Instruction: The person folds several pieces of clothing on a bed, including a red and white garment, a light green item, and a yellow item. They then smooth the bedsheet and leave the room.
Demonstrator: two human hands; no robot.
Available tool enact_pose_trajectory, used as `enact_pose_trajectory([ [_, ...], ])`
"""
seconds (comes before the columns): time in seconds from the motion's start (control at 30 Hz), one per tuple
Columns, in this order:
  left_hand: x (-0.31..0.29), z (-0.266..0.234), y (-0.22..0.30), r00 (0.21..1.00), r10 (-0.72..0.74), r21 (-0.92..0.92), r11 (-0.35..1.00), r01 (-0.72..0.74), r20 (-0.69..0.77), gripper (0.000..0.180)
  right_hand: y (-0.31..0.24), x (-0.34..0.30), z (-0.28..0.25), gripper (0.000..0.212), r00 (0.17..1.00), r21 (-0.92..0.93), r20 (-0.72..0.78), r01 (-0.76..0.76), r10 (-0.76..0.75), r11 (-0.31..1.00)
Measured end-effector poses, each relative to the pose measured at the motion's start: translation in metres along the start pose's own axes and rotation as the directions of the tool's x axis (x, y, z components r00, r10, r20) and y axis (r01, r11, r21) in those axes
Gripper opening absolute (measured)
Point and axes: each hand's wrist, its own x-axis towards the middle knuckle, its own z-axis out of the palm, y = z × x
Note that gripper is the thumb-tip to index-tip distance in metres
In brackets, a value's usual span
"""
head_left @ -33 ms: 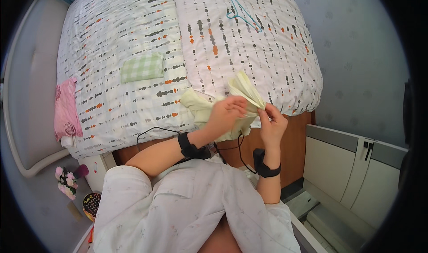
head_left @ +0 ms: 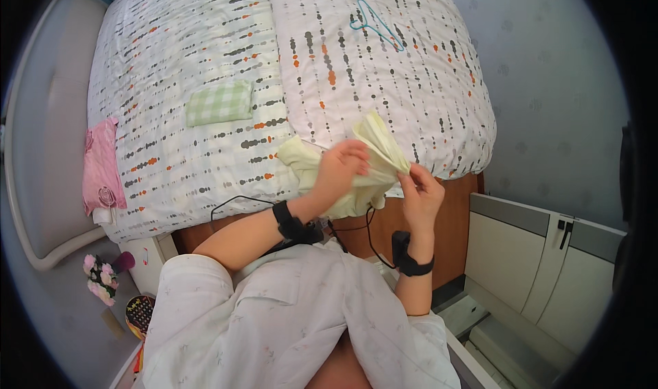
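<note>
Mostly, a bed (head_left: 205,60) fills the view, spread with a white quilt (head_left: 384,80) patterned in dark and orange dashes that hangs over the near edge. Its grey padded headboard (head_left: 41,149) curves down the left side. To the right, well apart from the hands, stands a pale cabinet (head_left: 534,252) against a light wall.

At the near edge of the bed, the person holds a pale yellow cloth (head_left: 373,159) up just in front of the quilt. The cloth is folded into a long shape: its long axis runs slantwise, from a loose end lying on the quilt at the lower left up to a narrow corner that points up and slightly right, towards the far side of the bed.

The left hand (head_left: 339,169) lies curled over the middle of the cloth, fingers closed on the fabric. The right hand (head_left: 421,193) pinches the cloth's right edge between thumb and fingertips. Both wrists wear black bands, with a thin black cable looping between them.

Smaller things lie well apart on the quilt: a pink cloth (head_left: 103,169) near the headboard, a folded green checked cloth (head_left: 219,102) in the middle, and a light blue hanger (head_left: 377,22) at the far side.
</note>
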Motion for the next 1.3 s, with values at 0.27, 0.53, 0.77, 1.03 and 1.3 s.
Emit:
enact_pose_trajectory([
  [0.27, 0.094, -0.076, -0.053, 0.673, -0.737, -0.469, 0.573, 0.672, 0.065, 0.032, -0.035, -0.019, -0.038, 0.015, 0.905, -0.047, 0.424, 0.044, -0.021, 0.998],
  [0.53, 0.082, -0.096, -0.032, 0.779, -0.496, -0.335, 0.711, 0.618, 0.384, 0.02, -0.037, -0.023, -0.037, 0.014, 0.809, 0.021, 0.585, 0.058, -0.059, 0.998],
  [0.77, 0.062, -0.133, 0.006, 0.818, -0.325, -0.279, 0.826, 0.49, 0.474, 0.02, -0.033, -0.028, -0.043, 0.014, 0.81, 0.043, 0.585, 0.012, -0.035, 0.999],
  [1.03, 0.041, -0.143, 0.026, 0.872, -0.258, -0.252, 0.889, 0.383, 0.415, 0.015, -0.029, -0.025, -0.052, 0.014, 0.866, 0.062, 0.5, -0.04, 0.003, 0.997],
  [1.3, 0.021, -0.14, 0.02, 0.983, -0.075, 0.35, 0.937, 0.012, 0.165, 0.009, -0.027, -0.028, -0.063, 0.014, 0.94, 0.1, 0.34, -0.008, -0.027, 0.995],
])
